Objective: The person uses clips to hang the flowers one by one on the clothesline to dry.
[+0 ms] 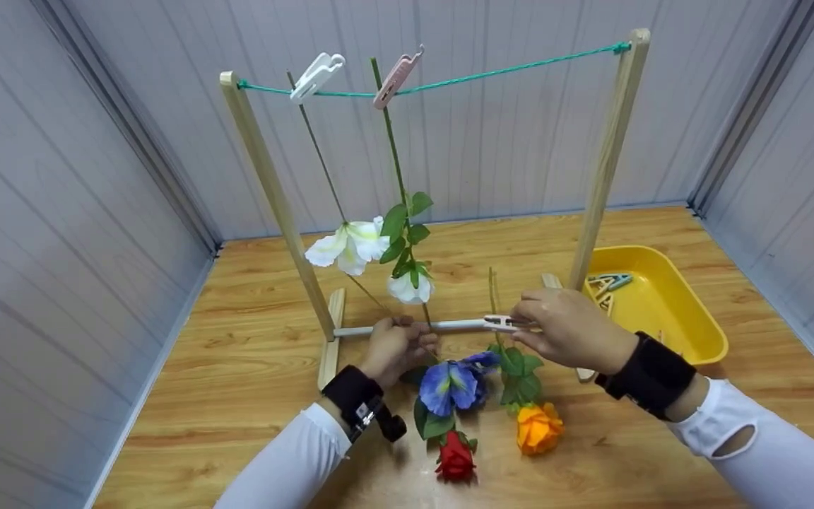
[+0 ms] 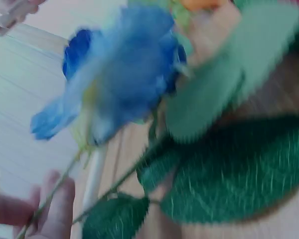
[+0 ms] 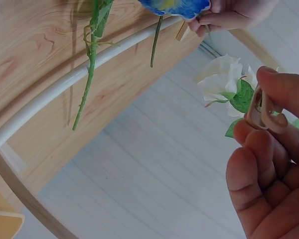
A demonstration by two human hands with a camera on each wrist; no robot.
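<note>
My left hand [image 1: 400, 346] pinches the thin stem of a blue flower [image 1: 449, 385] just in front of the rack's white bottom bar [image 1: 449, 325]. In the left wrist view the blue flower [image 2: 119, 69] is blurred, with my fingers [image 2: 55, 209] on its stem. My right hand [image 1: 562, 325] pinches a pale clothespin [image 1: 502, 323] over the bar; in the right wrist view the clothespin [image 3: 264, 112] sits between thumb and fingers. An orange rose [image 1: 538, 428] and a red rose [image 1: 455, 458] lie on the table.
A wooden rack carries a green line [image 1: 506, 71]. A white clip [image 1: 315, 76] and a pink clip [image 1: 394, 79] hold two white flowers [image 1: 350, 244] hanging head down. A yellow tray [image 1: 689, 332] with several clothespins stands at the right. Grey walls enclose the wooden table [image 1: 237, 396].
</note>
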